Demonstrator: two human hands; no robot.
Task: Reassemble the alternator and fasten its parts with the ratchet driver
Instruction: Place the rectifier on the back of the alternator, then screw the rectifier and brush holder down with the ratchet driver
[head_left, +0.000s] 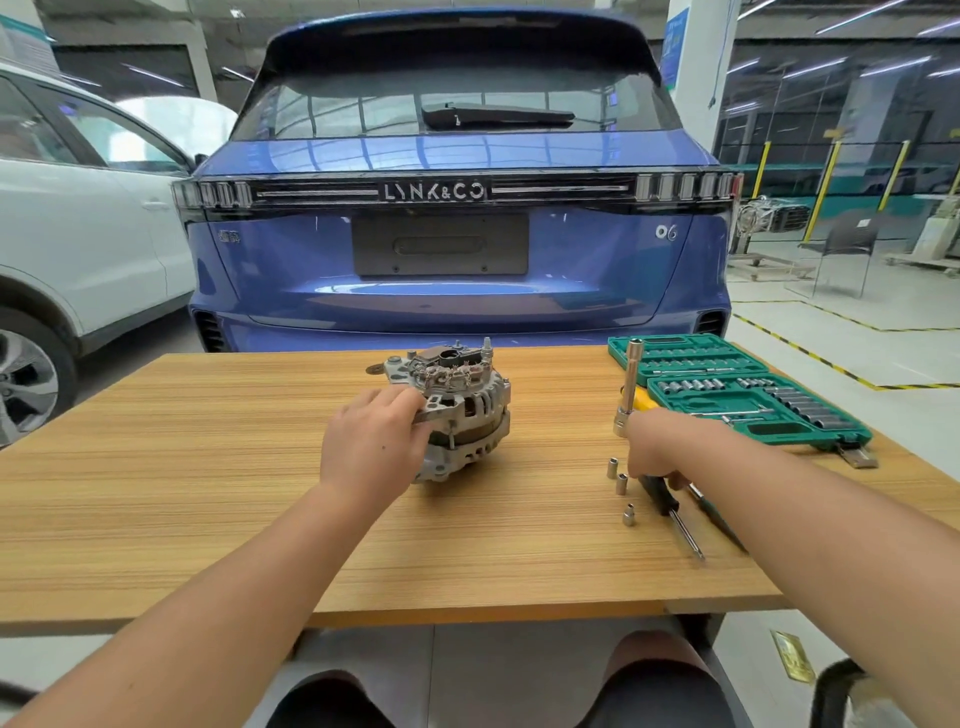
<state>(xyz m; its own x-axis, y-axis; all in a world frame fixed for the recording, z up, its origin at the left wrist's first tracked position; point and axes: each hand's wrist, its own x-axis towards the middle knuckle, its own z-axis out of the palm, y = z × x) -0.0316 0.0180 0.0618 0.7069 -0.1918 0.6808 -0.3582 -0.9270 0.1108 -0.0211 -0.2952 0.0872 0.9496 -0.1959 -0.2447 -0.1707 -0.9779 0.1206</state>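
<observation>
The grey metal alternator (467, 410) stands on the wooden table (208, 493), its open rear with the rectifier parts facing up. My left hand (374, 441) grips its left side, fingers curled over the housing edge. To the right, my right hand (655, 449) reaches down with its fingers curled round the black handle of a driver (661, 498) that lies on the table, its steel shaft pointing toward me. A tall silver socket tool (629, 384) with a yellow part stands upright just behind that hand. Three small loose sockets (622, 484) stand left of the driver.
An open green socket-set case (737, 397) lies at the table's far right. A green-handled screwdriver (719, 522) lies under my right forearm. A blue car (457, 249) is parked right behind the table and a white car (78, 234) stands at the left.
</observation>
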